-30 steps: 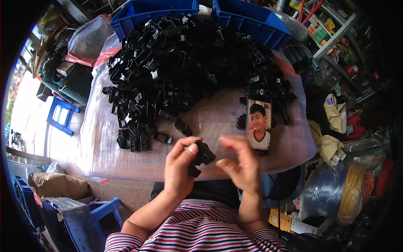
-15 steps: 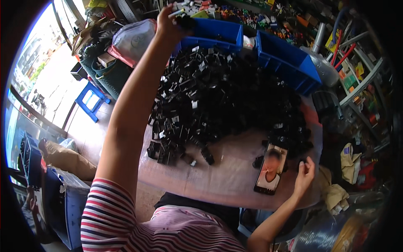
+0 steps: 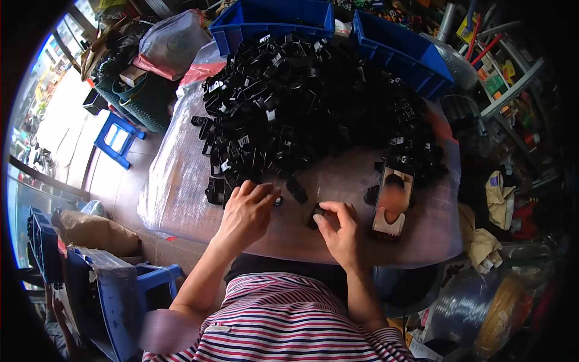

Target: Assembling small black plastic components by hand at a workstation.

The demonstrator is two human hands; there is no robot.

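Note:
My right hand (image 3: 341, 232) pinches a small black plastic part (image 3: 315, 216) between thumb and fingertips, just above the near part of the table. To its left, my left hand (image 3: 246, 212) is palm down with bent, slightly parted fingers at the near edge of a heap of black plastic parts (image 3: 289, 108). Nothing shows in that hand, though its fingertips are a little blurred and the underside is hidden. One loose black part (image 3: 297, 189) lies between the hands. A phone (image 3: 393, 205) with a person on its screen stands or lies right of my right hand.
Plastic sheeting covers the table (image 3: 175, 187). Behind the heap are a left blue bin (image 3: 271, 24) and a right blue bin (image 3: 404, 54). A blue stool (image 3: 117, 137) is on the floor at left. Metal shelving (image 3: 512, 96) and a wrapped spool (image 3: 464, 308) are at right.
My left hand has come back from the far left bin to the near edge of the heap. My right hand has moved left from beside the phone and now holds a black part.

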